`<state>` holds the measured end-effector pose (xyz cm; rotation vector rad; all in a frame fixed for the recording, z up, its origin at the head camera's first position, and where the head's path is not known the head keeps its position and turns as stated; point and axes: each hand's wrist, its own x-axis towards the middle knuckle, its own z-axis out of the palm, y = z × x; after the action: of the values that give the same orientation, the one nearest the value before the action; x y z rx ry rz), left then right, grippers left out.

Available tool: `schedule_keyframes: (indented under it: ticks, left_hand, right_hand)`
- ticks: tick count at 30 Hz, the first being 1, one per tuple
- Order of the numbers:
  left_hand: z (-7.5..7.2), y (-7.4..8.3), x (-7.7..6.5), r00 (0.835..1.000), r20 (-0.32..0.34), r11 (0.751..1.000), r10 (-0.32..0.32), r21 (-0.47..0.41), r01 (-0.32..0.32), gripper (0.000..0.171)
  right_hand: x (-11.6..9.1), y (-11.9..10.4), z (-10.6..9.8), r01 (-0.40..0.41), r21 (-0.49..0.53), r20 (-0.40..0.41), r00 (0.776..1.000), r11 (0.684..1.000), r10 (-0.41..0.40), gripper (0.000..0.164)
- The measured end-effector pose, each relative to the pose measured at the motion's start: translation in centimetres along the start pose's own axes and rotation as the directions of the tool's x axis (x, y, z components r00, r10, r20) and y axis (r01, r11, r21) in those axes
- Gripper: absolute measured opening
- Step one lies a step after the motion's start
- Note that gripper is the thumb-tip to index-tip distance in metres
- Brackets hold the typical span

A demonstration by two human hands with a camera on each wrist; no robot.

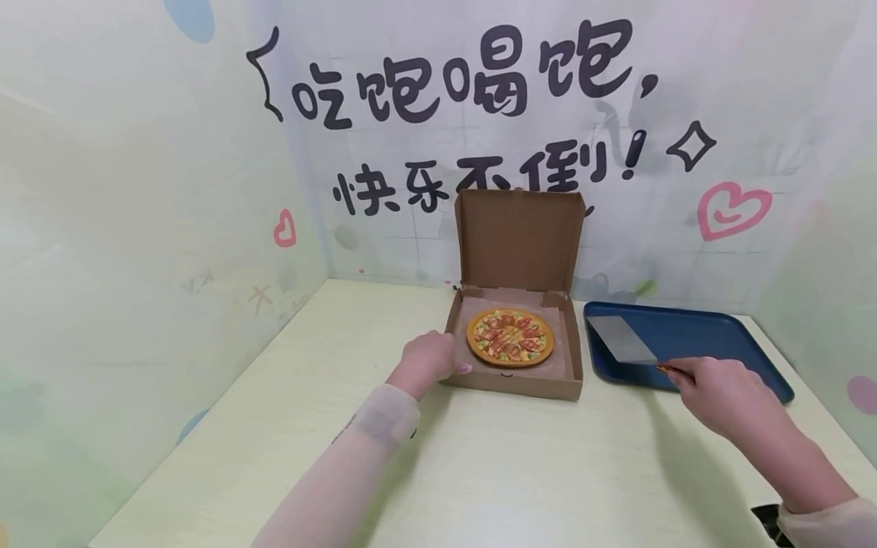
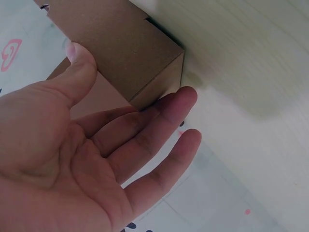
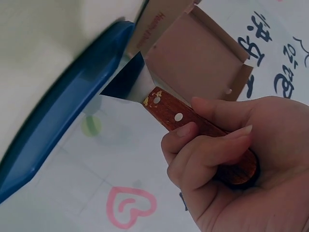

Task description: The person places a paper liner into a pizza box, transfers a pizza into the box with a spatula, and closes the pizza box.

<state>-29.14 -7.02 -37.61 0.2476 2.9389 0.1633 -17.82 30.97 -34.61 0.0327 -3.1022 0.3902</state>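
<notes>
An open cardboard pizza box [image 1: 510, 385] stands on the table with its lid upright. Inside, on a paper liner, lies a round pizza [image 1: 510, 336] with an orange rim and colourful toppings. My left hand [image 1: 429, 358] holds the box's front left corner. In the left wrist view, the thumb lies against one wall of the box [image 2: 120, 48] and the fingers reach round the corner. With curled fingers my right hand [image 1: 719, 392] grips the wooden handle [image 3: 169, 108] of a pizza server with a flat metal blade [image 1: 623, 340]. That blade is over the left part of a blue tray [image 1: 685, 323].
The tray lies to the right of the box, near the table's right edge. A pale table [image 1: 329, 365] carries everything. Printed wall sheets [image 1: 384, 251] with large black characters and pink hearts enclose it at the back and sides, and the lid stands close to the back one.
</notes>
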Motion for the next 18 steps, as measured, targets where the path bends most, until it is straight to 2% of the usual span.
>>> schedule_keyframes:
  ticks: [7, 18]
  left_hand:
    - [-0.2, 0.2, -0.1, 1.000, 0.012, 1.000, 0.005, 0.012, -0.005, 0.047]
    - [-0.2, 0.0, 0.0, 1.000, 0.010, 1.000, 0.009, 0.007, -0.009, 0.047]
  right_hand:
    - [0.4, 1.2, 1.1, -0.008, -0.005, -0.008, 1.000, 1.000, 0.008, 0.036]
    - [0.5, 2.7, 1.4, -0.011, -0.013, -0.033, 0.999, 1.000, 0.010, 0.037]
